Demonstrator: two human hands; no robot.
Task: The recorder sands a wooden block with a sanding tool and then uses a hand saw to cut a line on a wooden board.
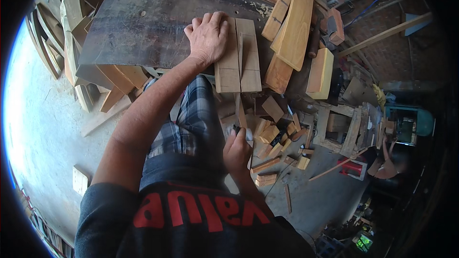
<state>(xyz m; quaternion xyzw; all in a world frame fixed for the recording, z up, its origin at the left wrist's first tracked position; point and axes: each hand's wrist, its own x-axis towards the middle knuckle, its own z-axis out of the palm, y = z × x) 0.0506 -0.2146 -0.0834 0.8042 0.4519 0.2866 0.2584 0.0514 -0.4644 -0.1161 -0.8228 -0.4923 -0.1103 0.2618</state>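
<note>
A pale wooden board (pixel 226 69) lies on the dark bench top and juts past its near edge. A split or cut line runs down its length, with a thin sliver of wood standing in the gap. My left hand (pixel 209 38) presses down on the board's far left part, its fingers apart and resting on wood and bench. Below the board's near end, my right hand (pixel 237 150) is closed around the dark handle of a handsaw. The narrow saw blade (pixel 237 104) points up to the board's near end, at the line; how deep it sits in the wood is hidden.
Several planks (pixel 297 24) lie stacked on the worn bench (pixel 143 28), right of the board. Wood offcuts (pixel 270 134) are scattered on the floor below. Curved wooden pieces (pixel 48 38) lean at the left. Another person (pixel 385 165) is at the far right, near a green machine (pixel 423 123).
</note>
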